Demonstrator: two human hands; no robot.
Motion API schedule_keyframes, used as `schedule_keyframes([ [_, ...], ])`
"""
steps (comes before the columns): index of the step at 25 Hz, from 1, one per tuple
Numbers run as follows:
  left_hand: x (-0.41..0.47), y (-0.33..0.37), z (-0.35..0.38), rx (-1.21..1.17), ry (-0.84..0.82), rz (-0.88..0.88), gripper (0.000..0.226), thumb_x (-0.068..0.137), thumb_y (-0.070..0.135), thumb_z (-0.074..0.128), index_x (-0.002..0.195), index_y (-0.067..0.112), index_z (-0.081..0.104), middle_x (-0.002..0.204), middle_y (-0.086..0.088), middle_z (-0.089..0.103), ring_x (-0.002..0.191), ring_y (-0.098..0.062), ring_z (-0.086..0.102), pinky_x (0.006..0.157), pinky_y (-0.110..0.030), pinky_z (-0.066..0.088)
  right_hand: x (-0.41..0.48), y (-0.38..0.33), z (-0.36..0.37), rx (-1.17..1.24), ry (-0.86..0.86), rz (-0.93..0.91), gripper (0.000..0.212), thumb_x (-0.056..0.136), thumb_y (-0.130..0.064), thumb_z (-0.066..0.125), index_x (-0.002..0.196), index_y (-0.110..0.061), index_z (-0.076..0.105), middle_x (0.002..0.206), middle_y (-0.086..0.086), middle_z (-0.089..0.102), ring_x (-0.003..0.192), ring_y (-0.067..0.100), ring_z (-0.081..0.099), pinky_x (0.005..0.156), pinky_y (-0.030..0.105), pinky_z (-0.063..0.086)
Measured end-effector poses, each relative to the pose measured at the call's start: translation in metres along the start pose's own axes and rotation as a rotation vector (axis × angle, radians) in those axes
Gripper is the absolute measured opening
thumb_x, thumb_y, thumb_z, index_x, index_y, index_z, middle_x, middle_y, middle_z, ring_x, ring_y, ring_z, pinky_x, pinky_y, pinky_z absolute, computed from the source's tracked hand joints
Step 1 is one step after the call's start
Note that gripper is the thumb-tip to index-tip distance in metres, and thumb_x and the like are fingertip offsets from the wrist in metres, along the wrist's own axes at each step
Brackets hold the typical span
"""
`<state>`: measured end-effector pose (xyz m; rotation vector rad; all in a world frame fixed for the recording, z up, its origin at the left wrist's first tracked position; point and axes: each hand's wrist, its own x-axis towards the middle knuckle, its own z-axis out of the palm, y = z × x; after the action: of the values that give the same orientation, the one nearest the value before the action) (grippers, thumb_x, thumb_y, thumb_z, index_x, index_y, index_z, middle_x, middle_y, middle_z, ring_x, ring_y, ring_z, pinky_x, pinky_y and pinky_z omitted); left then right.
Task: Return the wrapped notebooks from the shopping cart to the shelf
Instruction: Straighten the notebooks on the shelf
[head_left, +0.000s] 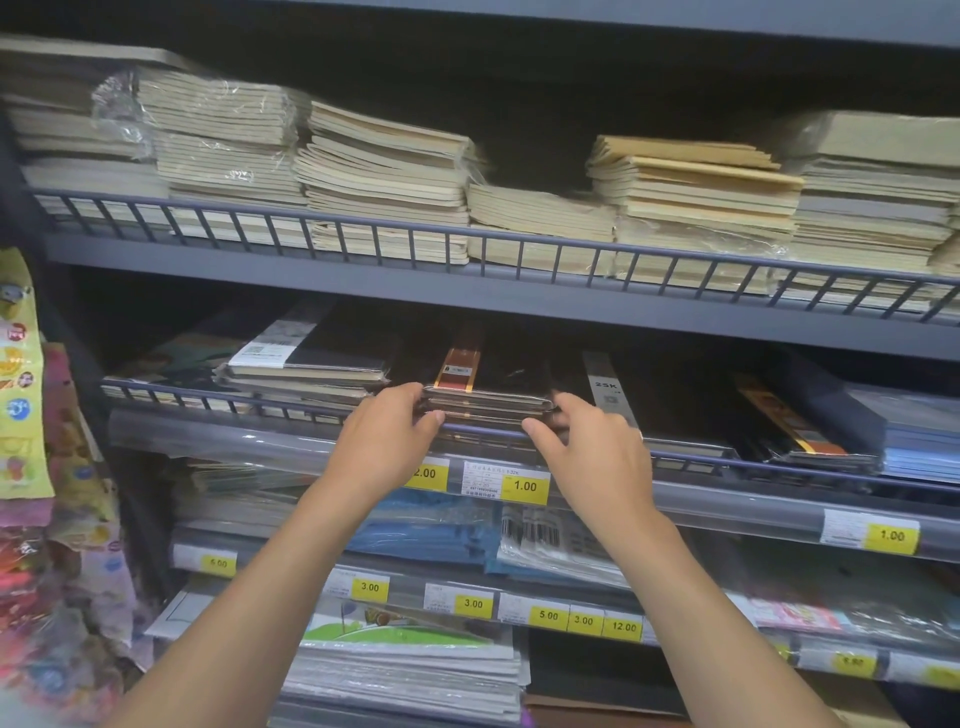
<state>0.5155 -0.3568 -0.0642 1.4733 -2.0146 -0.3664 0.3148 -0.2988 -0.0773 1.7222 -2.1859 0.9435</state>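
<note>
Black wrapped notebooks (491, 397) are pinched at each end by left hand (384, 441) and right hand (597, 449), best slid level over the rail (483, 430).

My left hand (384, 441) hides the start of a yellow price tag (428, 474); I read only "2.00". The print on the white label (483, 480) beside it is too small for me, and the lower-right tags (854, 662) are blurred.

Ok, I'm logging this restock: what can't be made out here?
Head view:
- Shopping cart: outside the frame.
- Yellow price tag: its start is covered by the left hand.
- Wrapped notebooks: sides covered by that hand and the right hand.
- White label: print too small.
</note>
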Motion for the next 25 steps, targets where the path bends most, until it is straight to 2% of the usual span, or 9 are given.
schedule_keyframes([
  [2,-0.003,0.000,0.000,-0.016,-0.013,0.009,0.019,0.102,0.033,0.058,0.100,0.015,0.062,0.094,-0.001,0.071,0.094,-0.029,0.066,0.081,-0.043,0.055,-0.002,0.000,-0.001,0.033,-0.015,0.006,0.056,0.093,-0.058,0.056,0.140,-0.027,0.055,0.103,-0.013,0.075,0.090,0.013,0.071,0.071,0.036,0.062],
  [4,-0.006,0.003,-0.002,-0.037,-0.029,0.011,0.024,0.102,0.031,0.058,0.118,0.014,0.061,0.109,-0.003,0.071,0.108,-0.030,0.066,0.091,-0.043,0.054,-0.006,-0.001,-0.002,0.065,-0.023,0.021,0.062,0.093,-0.056,0.058,0.146,-0.026,0.049,0.110,-0.011,0.073,0.095,0.012,0.071,0.074,0.035,0.062],
  [6,-0.009,0.005,-0.003,-0.049,-0.030,0.015,0.043,0.103,0.031,0.057,0.142,0.013,0.052,0.126,-0.008,0.068,0.120,-0.031,0.062,0.099,-0.043,0.052,-0.010,0.000,-0.004,0.101,-0.032,0.020,0.066,0.093,-0.054,0.060,0.150,-0.025,0.042,0.122,-0.010,0.070,0.102,0.013,0.069,0.080,0.035,0.061],
  [8,-0.012,0.005,-0.002,-0.049,-0.026,0.014,0.056,0.104,0.031,0.055,0.154,0.011,0.039,0.135,-0.010,0.065,0.123,-0.030,0.060,0.100,-0.041,0.048,-0.015,-0.002,-0.006,0.103,-0.042,0.003,0.069,0.093,-0.051,0.062,0.152,-0.026,0.036,0.128,-0.011,0.067,0.105,0.013,0.068,0.083,0.037,0.060],
  [12,-0.010,0.005,0.000,-0.042,-0.033,0.007,0.058,0.104,0.029,0.056,0.155,0.010,0.037,0.111,-0.009,0.069,0.103,-0.029,0.065,0.089,-0.041,0.050,-0.016,0.001,-0.014,0.065,-0.062,-0.026,0.066,0.094,-0.045,0.064,0.151,-0.029,0.035,0.131,-0.008,0.065,0.111,0.014,0.067,0.084,0.038,0.059],
  [14,-0.009,0.004,-0.001,-0.054,-0.071,-0.009,0.059,0.103,0.029,0.056,0.156,0.012,0.036,0.102,-0.005,0.067,0.096,-0.027,0.065,0.086,-0.041,0.052,-0.017,0.000,-0.018,0.059,-0.089,-0.022,0.065,0.094,-0.044,0.064,0.151,-0.029,0.035,0.131,-0.007,0.065,0.107,0.014,0.068,0.083,0.037,0.060],
  [17,-0.011,-0.001,-0.007,-0.038,-0.096,-0.007,0.054,0.103,0.030,0.056,0.153,0.015,0.042,0.105,-0.005,0.070,0.096,-0.027,0.066,0.083,-0.041,0.055,-0.022,-0.006,-0.022,0.048,-0.123,-0.027,0.064,0.095,-0.041,0.063,0.151,-0.029,0.034,0.125,-0.008,0.068,0.102,0.013,0.069,0.080,0.033,0.060],
  [19,-0.011,-0.002,-0.007,-0.033,-0.078,0.016,0.042,0.103,0.028,0.056,0.141,0.013,0.052,0.102,-0.004,0.070,0.097,-0.028,0.066,0.079,-0.039,0.051,-0.024,-0.004,-0.021,0.053,-0.096,-0.038,0.063,0.096,-0.040,0.062,0.151,-0.029,0.033,0.123,-0.009,0.069,0.099,0.013,0.070,0.077,0.033,0.061],
  [25,-0.018,0.006,0.001,-0.001,0.001,-0.033,0.043,0.104,0.025,0.054,0.144,0.011,0.050,0.128,-0.012,0.068,0.121,-0.035,0.061,0.096,-0.046,0.051,-0.033,-0.001,-0.019,0.066,-0.094,-0.061,0.069,0.096,-0.037,0.060,0.155,-0.026,0.025,0.125,-0.006,0.067,0.086,0.012,0.069,0.070,0.032,0.061],
])
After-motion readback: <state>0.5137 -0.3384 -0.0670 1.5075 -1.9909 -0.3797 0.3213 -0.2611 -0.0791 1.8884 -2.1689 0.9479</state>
